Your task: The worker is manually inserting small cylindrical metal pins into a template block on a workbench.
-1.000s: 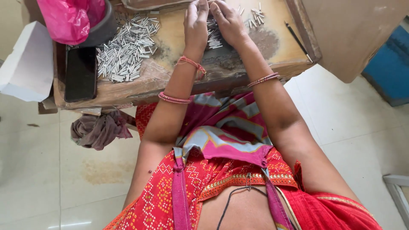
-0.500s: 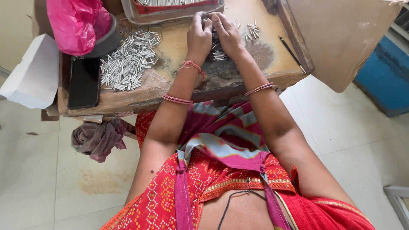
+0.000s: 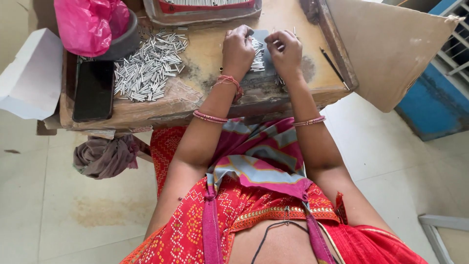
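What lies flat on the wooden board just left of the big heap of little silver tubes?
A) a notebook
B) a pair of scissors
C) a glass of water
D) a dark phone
D: a dark phone lies flat at the board's left end, right beside the heap of silver tubes, well away from both hands.

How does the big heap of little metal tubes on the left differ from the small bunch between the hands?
The big heap lies scattered, tubes pointing every way, and no hand touches it. The small bunch is far fewer tubes, lying side by side in a neat row on a dark pad, with the left hand and right hand closed in on it. The heap sits beside a black phone. Both are the same short silvery tubes on one wooden table.
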